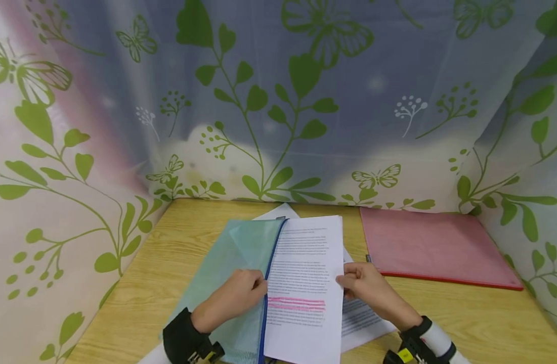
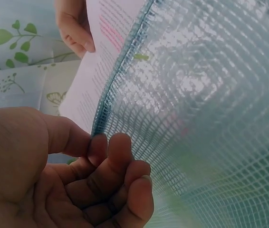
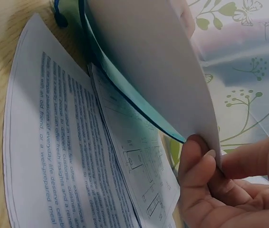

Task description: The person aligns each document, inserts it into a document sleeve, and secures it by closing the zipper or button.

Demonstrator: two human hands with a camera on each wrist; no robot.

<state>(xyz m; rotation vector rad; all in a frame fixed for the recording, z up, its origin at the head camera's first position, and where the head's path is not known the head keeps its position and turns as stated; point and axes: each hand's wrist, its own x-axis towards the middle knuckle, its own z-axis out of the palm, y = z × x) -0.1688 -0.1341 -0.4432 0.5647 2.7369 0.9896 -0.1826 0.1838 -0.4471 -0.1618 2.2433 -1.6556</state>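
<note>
A pale green mesh zip folder (image 1: 214,263) with a blue zipper edge is held partly raised off the table. My left hand (image 1: 238,299) pinches its zippered edge between thumb and fingers, as the left wrist view shows close up. Printed sheets (image 1: 305,253) with pink highlighted lines reach out of the folder's opening toward the right. Thumb and fingers of my right hand (image 1: 367,285) grip the right edge of these sheets. Below them lie other printed papers (image 1: 362,323), and the right wrist view shows one page with diagrams (image 3: 137,159) among them.
A pink zip folder (image 1: 435,247) with a red edge lies at the back right of the wooden table (image 1: 155,263). A curtain (image 1: 278,111) with leaves and butterflies closes in the back and both sides.
</note>
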